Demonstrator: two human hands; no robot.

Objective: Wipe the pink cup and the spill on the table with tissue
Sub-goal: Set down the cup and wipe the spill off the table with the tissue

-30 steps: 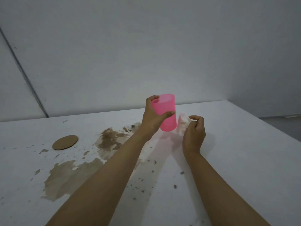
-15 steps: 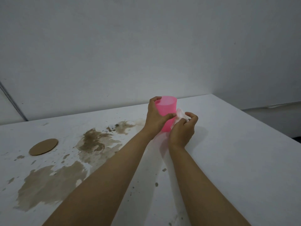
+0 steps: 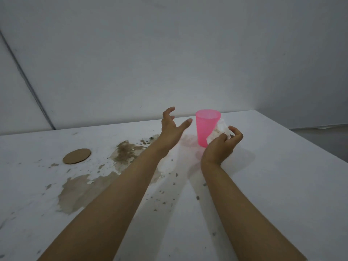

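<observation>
With the pink cup [image 3: 207,127] standing upright, our left hand [image 3: 172,127] spread empty and our right hand [image 3: 222,146] clutching the stained tissue [image 3: 219,131], we judge the brown spill [image 3: 84,191] comes next.

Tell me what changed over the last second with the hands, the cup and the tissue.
The left hand let go of the pink cup and drew away to its left, fingers spread. The cup, held up a second ago, now stands upright on the table. The right hand keeps the tissue, now stained brown, against the cup's right side. The brown spill and the round cardboard disc look unchanged.
</observation>
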